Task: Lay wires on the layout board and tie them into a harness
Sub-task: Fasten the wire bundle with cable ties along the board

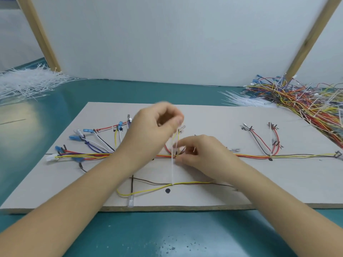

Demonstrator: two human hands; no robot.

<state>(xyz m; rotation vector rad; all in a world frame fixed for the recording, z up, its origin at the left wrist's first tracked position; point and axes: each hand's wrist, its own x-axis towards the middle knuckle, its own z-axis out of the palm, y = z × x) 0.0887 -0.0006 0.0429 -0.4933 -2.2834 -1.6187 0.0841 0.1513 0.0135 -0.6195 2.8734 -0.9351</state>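
A pale layout board [213,117] lies on the teal table. A bundle of coloured wires [256,156] runs left to right across it, with branches ending in blue and white terminals. A white cable tie [173,169] crosses the bundle near the middle, its long tail lying toward me. My left hand [154,130], blurred, is raised above the bundle and pinches the tie's upper end. My right hand [200,154] rests on the board and pinches the tie where it wraps the bundle. A yellow wire [148,190] and a brown wire [148,181] lie loose nearer the front edge.
A heap of white cable ties [27,84] lies at the back left. A pile of loose coloured wires [300,97] with more ties [241,100] sits at the back right. White panels with wooden posts [39,34] close off the back.
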